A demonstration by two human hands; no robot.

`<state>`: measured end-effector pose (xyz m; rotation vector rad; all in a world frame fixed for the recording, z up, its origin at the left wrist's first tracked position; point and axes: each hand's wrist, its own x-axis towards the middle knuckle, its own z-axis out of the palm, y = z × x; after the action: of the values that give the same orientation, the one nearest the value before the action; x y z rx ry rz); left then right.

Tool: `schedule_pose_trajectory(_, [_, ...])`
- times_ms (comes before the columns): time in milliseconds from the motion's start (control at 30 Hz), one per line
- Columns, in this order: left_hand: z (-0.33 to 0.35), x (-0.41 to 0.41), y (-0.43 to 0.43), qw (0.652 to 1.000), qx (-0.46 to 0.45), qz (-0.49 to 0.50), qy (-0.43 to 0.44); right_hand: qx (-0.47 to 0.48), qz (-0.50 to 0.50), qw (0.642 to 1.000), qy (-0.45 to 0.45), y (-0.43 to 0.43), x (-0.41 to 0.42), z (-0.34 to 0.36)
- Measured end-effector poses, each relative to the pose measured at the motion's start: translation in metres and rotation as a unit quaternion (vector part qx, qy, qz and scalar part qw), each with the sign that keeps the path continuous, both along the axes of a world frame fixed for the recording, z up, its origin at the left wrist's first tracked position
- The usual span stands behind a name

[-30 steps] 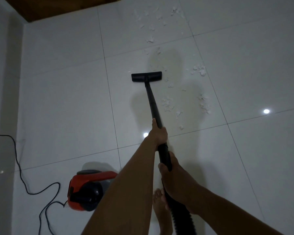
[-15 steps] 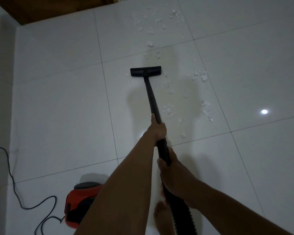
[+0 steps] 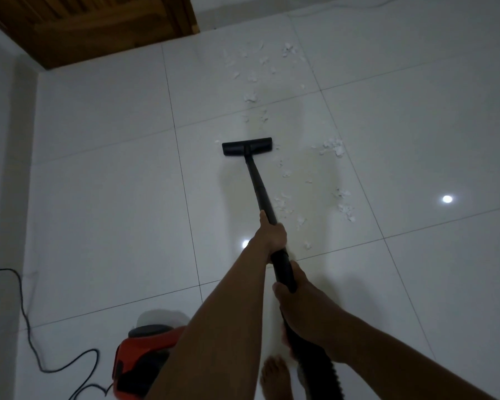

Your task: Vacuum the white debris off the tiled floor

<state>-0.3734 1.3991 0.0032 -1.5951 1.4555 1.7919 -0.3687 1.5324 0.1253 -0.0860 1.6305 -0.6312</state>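
A black vacuum wand (image 3: pixel 259 187) runs from my hands out to its flat black floor nozzle (image 3: pixel 246 146), which lies on the white tiled floor (image 3: pixel 107 180). My left hand (image 3: pixel 270 235) grips the wand higher up. My right hand (image 3: pixel 298 298) grips it lower, where the ribbed hose (image 3: pixel 319 368) begins. White debris (image 3: pixel 283 203) lies scattered to the right of the wand. More white scraps (image 3: pixel 253 76) sit on the floor beyond the nozzle, and another patch of scraps (image 3: pixel 332 147) lies to its right.
The red and black vacuum body (image 3: pixel 140 362) sits at my lower left, with its black power cord (image 3: pixel 26 319) looping along the left side. A wooden door (image 3: pixel 98 24) stands at the top left. My bare foot (image 3: pixel 276 379) is below the hands.
The nozzle slid forward along the floor, away from me, toward the debris farther up. The view tilted up, bringing more of the wooden door into sight. Both hands kept their hold on the wand.
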Motion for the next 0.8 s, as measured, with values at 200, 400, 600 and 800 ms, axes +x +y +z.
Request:
schedule_pose_trajectory(200, [-0.008, -0.026, -0.020, 1.000, -0.006, 0.009, -0.002, -0.019, 0.034, 0.998, 0.039, -0.018, -0.026, -0.012])
schedule_pose_trajectory(400, [-0.011, -0.060, -0.041, 1.000, -0.011, 0.021, 0.001, -0.022, 0.050, 0.998, 0.041, -0.036, -0.061, -0.024])
schedule_pose_trajectory(600, [-0.016, -0.078, -0.050, 0.999, -0.014, 0.034, -0.002, -0.023, 0.061, 0.997, 0.033, -0.044, -0.079, -0.033])
schedule_pose_trajectory(800, [-0.022, -0.089, -0.057, 0.999, -0.022, 0.039, 0.000, -0.036, 0.088, 0.994, 0.049, -0.049, -0.090, -0.049])
